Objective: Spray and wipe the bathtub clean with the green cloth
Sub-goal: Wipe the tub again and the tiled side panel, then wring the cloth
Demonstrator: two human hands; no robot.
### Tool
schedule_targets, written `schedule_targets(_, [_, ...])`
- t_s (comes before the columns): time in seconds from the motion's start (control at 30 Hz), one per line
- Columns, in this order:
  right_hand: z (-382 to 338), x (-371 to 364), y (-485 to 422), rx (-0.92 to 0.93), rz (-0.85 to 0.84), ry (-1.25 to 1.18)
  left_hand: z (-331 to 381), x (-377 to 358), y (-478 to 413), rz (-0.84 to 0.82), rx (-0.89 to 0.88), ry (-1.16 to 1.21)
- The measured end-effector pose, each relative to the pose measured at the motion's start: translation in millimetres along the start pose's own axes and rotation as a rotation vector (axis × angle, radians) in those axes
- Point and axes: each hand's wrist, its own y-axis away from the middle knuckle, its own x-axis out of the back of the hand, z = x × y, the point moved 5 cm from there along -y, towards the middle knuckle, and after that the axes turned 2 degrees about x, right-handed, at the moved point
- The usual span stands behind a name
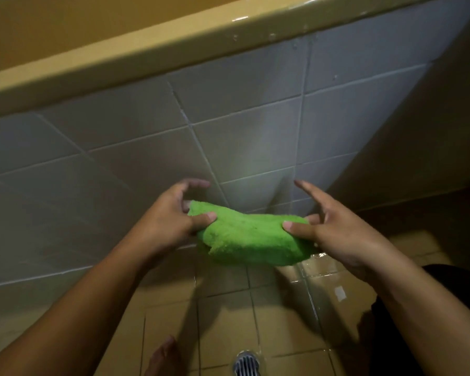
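Pinched at either end between thumb and fingers, the green cloth [250, 237] is held bunched by the left hand [171, 221] and right hand [334, 234], index fingers lifted clear. Well above the grip, the droplet-marked bathtub rim [174, 50] awaits wiping. The cloth is best folded into a flat pad first, so that even pressure is applied.

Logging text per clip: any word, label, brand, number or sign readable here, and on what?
None readable.
The fluffy green cloth, pinched between the left hand and the right hand, shows no tag.
The mustard-yellow bathtub rim, grey tiled side panel and metal floor drain bear no marks.
A small pale patch on the wet yellow floor tile is too blurred to tell.
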Motion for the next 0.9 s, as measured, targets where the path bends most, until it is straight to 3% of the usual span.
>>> schedule_targets(0.2, [-2,6,-15,0.164,0.153,0.184,8,13,-13,0.238,-0.141,-0.549])
schedule_targets(0.33, [-6,3,-17,0.163,0.142,0.337,17,11,-10,0.372,-0.178,-0.678])
schedule_targets(0.4, [-8,1,-18,0.144,0.106,0.399,14,9,-12,0.346,-0.185,-0.653])
schedule_targets(0.5, [-10,3,-21,0.100,0.070,0.481,12,1,-13,0.073,-0.173,-0.583])
schedule_targets(0.57, [-11,9,-24,0.091,0.091,0.550,12,-4,-10,-0.043,-0.214,-0.702])
schedule_targets(0.7, [-14,15,-27,0.100,0.084,0.682,18,-8,-6,0.136,-0.372,-0.943])
schedule_targets(0.9, [-16,14,-32,0.237,0.119,0.828,29,-5,0,0.248,-0.506,-0.941])
